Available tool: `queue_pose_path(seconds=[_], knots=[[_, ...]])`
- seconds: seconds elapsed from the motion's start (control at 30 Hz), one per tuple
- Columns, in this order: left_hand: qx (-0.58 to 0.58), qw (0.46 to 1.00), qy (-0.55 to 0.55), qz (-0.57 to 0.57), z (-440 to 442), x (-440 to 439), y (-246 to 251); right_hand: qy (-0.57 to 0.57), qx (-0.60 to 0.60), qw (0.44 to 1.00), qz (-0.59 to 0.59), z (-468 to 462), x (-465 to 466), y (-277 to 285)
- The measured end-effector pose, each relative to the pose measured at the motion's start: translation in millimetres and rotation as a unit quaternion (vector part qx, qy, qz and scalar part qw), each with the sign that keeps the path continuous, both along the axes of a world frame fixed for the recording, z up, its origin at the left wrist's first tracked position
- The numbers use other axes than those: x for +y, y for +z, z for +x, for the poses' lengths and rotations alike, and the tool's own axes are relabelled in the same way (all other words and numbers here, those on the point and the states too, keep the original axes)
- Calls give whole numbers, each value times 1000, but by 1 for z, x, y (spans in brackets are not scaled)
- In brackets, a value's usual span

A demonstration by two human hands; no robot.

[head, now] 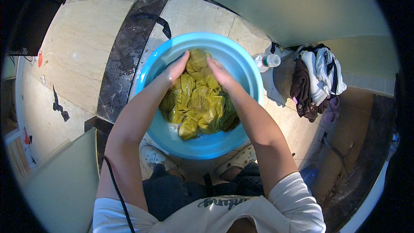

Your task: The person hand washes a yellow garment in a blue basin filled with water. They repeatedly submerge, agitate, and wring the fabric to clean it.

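A light-blue plastic basin point(257, 87) stands on the floor before me, with water in it. Wet yellow-green cloth point(197, 103) lies bunched up in the basin, with darker green parts at its left and right sides. At the far end of the cloth, my left hand point(178, 66) presses against the left side of a raised lump. On the lump's right side rests my right hand point(220, 71), its fingers pointing away from me. The lump sits between both hands, and part of each palm is hidden.
A clear plastic bottle point(266, 61) lies right of the basin. Brown and white clothes point(318, 74) hang in a heap farther right, above purple sandals point(330, 113). Black strips point(163, 26) lie on the floor at left. A pale panel point(68, 181) stands at lower left.
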State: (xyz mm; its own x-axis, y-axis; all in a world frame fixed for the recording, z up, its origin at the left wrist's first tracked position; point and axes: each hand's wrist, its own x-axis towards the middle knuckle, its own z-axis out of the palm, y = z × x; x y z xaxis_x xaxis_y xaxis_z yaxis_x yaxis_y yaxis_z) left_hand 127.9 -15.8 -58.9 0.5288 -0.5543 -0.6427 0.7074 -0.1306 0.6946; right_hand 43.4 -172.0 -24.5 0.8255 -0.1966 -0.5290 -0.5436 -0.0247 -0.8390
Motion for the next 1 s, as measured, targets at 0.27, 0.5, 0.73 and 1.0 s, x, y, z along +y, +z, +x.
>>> queue_pose_path(seconds=[0.27, 0.5, 0.73, 1.0], knots=[[-495, 740, -433, 142, -64, 44, 68, 282, -134, 933, -182, -83, 13, 52], [-314, 727, -509, 336, -126, 31, 107, 399, -89, 808, -424, -136, 34, 46], [-395, 627, -521, 423, -111, 11, 40, 405, -60, 748, -523, -100, 47, 8], [-378, 751, -471, 265, -43, -1, 9, 418, 85, 838, -340, -46, 9, -8]])
